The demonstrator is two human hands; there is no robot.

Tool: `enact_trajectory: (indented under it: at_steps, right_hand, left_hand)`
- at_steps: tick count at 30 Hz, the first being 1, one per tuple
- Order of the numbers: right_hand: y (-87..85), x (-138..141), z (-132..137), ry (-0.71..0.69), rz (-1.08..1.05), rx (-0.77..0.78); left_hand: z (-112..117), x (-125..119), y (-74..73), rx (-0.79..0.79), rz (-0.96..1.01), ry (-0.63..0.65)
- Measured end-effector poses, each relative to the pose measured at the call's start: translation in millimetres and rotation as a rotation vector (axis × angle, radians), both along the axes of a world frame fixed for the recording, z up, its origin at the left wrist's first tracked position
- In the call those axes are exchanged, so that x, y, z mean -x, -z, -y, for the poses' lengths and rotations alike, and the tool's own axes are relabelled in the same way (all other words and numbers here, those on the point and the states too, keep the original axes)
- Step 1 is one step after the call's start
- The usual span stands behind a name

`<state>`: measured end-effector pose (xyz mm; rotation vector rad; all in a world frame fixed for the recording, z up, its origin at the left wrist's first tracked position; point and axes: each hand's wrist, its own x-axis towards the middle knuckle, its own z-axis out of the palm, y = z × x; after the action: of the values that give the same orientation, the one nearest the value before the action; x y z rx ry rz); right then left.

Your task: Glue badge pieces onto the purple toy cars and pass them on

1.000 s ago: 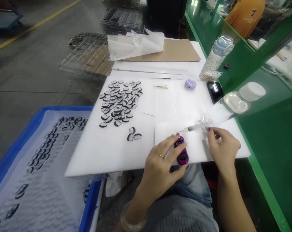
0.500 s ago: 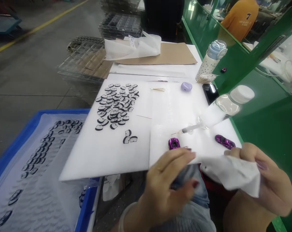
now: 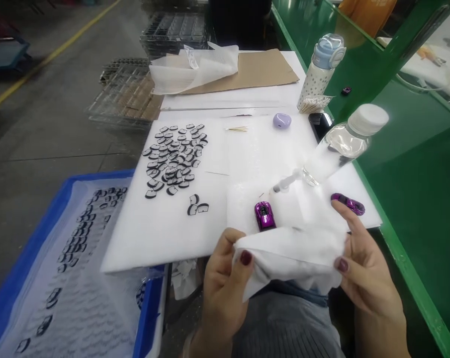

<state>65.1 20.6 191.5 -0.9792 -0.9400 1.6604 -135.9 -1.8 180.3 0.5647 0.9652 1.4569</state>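
A white tissue (image 3: pixel 299 253) with faint dark smudges is stretched between both hands at the table's near edge. My left hand (image 3: pixel 228 278) pinches its left end between thumb and fingers. The other end is held by my right hand (image 3: pixel 366 273), thumb on top and index finger pointing up. Just beyond the tissue lies a purple toy car (image 3: pixel 264 215), its near end close to the cloth. A second purple toy car (image 3: pixel 347 204) rests by the right index fingertip. Behind the first car, a syringe (image 3: pixel 285 183) leans near a clear bottle (image 3: pixel 338 141) with a white cap.
Many small black-edged clear pieces (image 3: pixel 176 159) lie on the white table (image 3: pixel 206 238), three (image 3: pixel 197 205) set apart. A blue tray (image 3: pixel 34 253) with similar parts stands lower left. Toothpicks (image 3: pixel 236 129), a purple case (image 3: pixel 282 120), a phone (image 3: pixel 320 125) and a tumbler (image 3: pixel 319 69) sit farther back beside a green partition (image 3: pixel 407 199).
My left hand has closed on the tissue, which is now spread between both hands. My right hand has moved left with it. The view has shifted slightly.
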Motion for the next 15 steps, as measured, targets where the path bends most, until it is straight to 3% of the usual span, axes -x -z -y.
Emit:
enact_trajectory:
  at_steps: [6,12,15]
  right_hand:
    - [-12.5,-6.3,-9.5,0.287,0.162,-0.15]
    - [-16.3,-11.0,-2.4,0.347,0.304,-0.271]
    - [-12.7,-17.1,1.5,0.334,0.434,-0.303]
  left_hand:
    - [6.4,10.4,-1.1,-0.087,-0.393,-0.236]
    - [5.2,25.9,-6.6,-0.312,-1.06,-0.23]
    - [1.5,30.3,-16.0,-0.401,-0.977,-0.198]
